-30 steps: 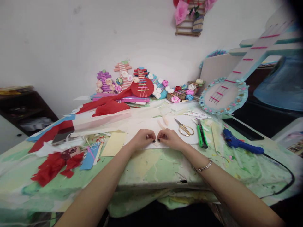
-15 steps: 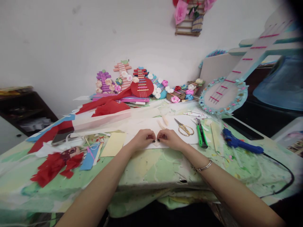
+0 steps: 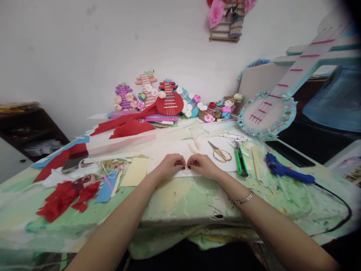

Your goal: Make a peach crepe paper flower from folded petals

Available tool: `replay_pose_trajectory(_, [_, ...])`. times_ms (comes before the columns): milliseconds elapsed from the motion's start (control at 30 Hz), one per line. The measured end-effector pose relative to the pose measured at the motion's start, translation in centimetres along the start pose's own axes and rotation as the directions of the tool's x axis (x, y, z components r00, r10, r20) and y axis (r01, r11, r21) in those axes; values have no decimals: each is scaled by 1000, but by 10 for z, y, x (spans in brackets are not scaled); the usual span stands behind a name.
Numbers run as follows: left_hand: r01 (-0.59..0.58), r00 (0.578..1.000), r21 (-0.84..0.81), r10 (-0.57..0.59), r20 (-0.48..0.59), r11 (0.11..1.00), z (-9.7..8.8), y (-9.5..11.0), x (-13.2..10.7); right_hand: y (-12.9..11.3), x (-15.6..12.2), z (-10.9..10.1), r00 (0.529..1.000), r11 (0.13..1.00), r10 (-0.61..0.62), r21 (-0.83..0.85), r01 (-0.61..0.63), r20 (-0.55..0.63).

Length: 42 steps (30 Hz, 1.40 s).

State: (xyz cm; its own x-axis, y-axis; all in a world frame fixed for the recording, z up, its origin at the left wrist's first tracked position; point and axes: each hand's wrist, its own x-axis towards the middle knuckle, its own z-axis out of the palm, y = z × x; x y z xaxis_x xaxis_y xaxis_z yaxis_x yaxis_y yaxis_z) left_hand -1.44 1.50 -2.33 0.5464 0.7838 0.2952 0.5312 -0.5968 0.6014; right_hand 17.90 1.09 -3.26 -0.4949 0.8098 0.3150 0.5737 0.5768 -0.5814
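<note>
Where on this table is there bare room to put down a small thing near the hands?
Bare table lies along the near edge, between the two forearms, below the white paper that the left hand and right hand pinch. Another patch lies between the red scraps and the left forearm. Crowded: scissors, green knife and glue gun right of the hands.

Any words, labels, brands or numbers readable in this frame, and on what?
None can be read.
Paper, pinched by the left hand and right hand: blank where it shows.
Knife: no legible brand.
Glue gun: no marking shows.
Box at the right edge: dark print, too blurred to read.
</note>
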Motion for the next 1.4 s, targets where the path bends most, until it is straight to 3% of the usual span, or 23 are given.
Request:
replay_pose_trajectory(500, [-16, 1000, 46, 17, -15, 999, 1, 2, 1, -3, 0, 0, 998, 997, -58, -54, 57, -11])
replay_pose_trajectory(700, [-144, 985, 198, 159, -60, 969, 6, 10, -8, -8, 0, -2, 999, 998, -52, -32, 52, -4])
replay_pose_trajectory(1067, [-280, 960, 488, 243, 139, 827, 7, 24, -49, -6, 1, 0, 998, 997, -59, -43, 58, -13])
replay_pose_trajectory(1267, [-305, 952, 471, 254, 169, 828, 2, 25, -54, -5, 1, 0, 999, 998, -50, -31, 50, -12])
replay_pose_trajectory(1400, [-296, 955, 397, 265, 133, 869, 1, 26, -54, -7, 1, -1, 999, 999, -32, -29, 32, -4])
